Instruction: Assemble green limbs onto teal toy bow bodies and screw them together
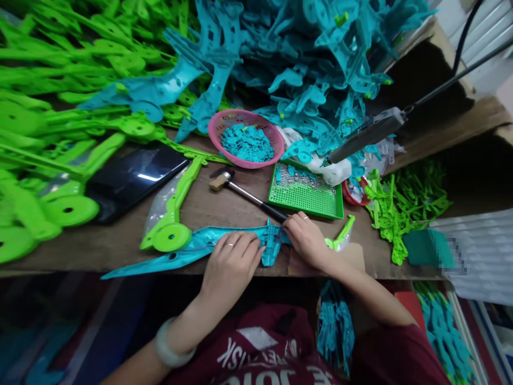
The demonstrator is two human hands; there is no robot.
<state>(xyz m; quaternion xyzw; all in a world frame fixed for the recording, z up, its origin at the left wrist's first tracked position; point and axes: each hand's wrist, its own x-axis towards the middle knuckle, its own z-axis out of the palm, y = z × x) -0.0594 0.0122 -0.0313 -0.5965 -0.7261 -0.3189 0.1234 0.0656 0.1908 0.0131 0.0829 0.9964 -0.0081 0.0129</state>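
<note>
A long blue plastic part [148, 265], pointed at its left end, lies along the front of the workbench. My left hand [231, 261] is closed over its middle, palm down, fingers bent over the edge. Between my hands a short ribbed blue crosspiece [271, 243] sits across the part. My right hand [305, 239] is closed at the part's right end; its fingertips are partly hidden. Just beyond it lies a hammer [246, 193], its handle end close to my right fingers. A green plastic arm with a round disc [172, 237] touches the blue part on the left.
Behind stand a pink basket [214, 136] of small blue pieces and a green tray [308, 199] with small metal bits. A grey power screwdriver [366, 133] hangs at the right. A black phone-like slab [132, 179] lies left. Green parts [36, 128] and blue parts [304, 53] are heaped behind.
</note>
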